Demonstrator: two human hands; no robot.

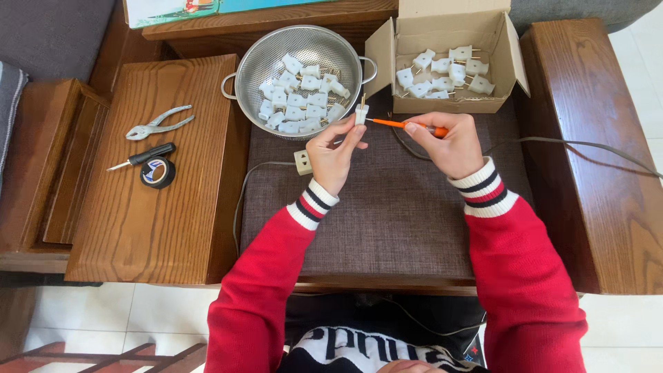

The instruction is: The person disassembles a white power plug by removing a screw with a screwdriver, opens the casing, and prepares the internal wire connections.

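Note:
My left hand [334, 153] pinches a small white electrical plug [361, 112] with its brass prongs pointing up. My right hand [447, 143] grips an orange-handled screwdriver [404, 125] whose tip touches the side of that plug. Both hands hover over a brown woven cushion [387, 221], just in front of a metal colander [266, 59] filled with several white plugs. Right of the colander stands an open cardboard box [442, 103] with several more white plugs inside. Both sleeves are red with striped cuffs.
A white socket block [302, 161] on a grey cable lies beside my left wrist. On the wooden board to the left lie pliers [157, 123], a black-handled screwdriver [142, 157] and a roll of black tape [158, 173]. A wooden armrest [601, 159] flanks the right.

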